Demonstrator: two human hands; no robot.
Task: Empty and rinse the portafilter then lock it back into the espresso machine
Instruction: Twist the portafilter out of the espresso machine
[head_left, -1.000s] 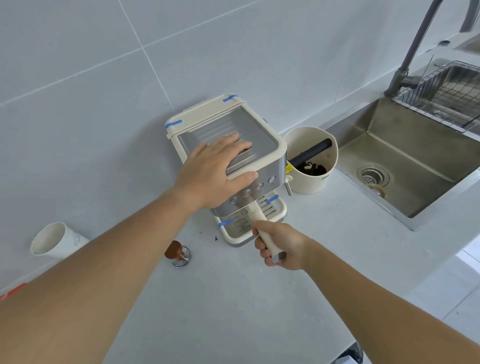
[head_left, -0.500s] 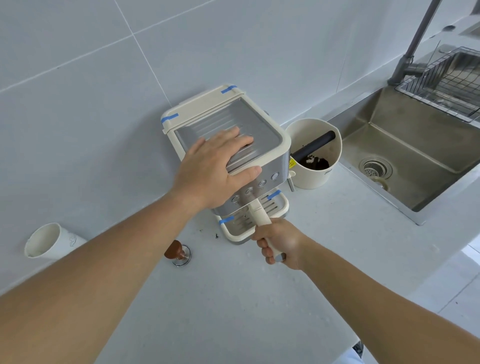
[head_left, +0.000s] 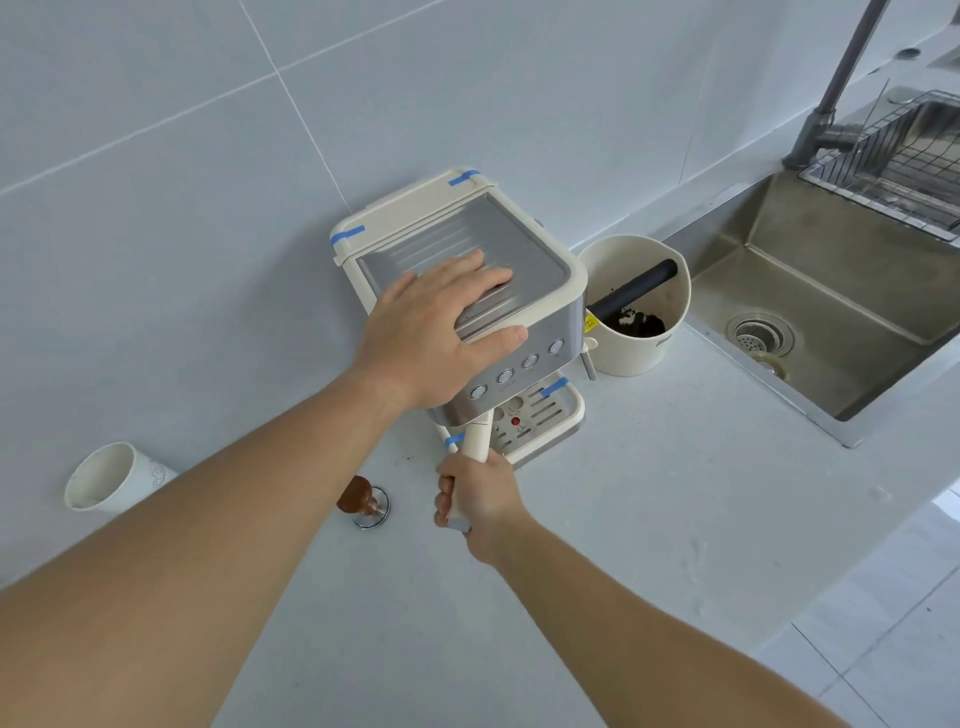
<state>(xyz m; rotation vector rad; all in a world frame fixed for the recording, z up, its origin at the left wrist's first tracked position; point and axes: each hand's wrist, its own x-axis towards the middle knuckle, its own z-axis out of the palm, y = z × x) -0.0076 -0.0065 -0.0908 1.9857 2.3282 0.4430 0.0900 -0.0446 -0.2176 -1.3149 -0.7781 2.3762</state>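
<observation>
A cream and steel espresso machine stands on the white counter against the tiled wall. My left hand lies flat on its top, fingers spread, thumb over the front edge. My right hand is closed around the cream handle of the portafilter, which reaches up under the machine's front. The portafilter's head is hidden beneath the machine body. A cream knock box with a black bar and dark coffee grounds sits just right of the machine. Further right is the steel sink with its tap.
A tamper with a brown knob stands on the counter left of my right hand. A white paper cup lies on its side at the far left. A wire rack sits over the sink. The counter edge runs lower right.
My right hand has swung the portafilter handle to the left, so it now points more straight toward me. My left hand stays on the machine top. The view has shifted slightly.
</observation>
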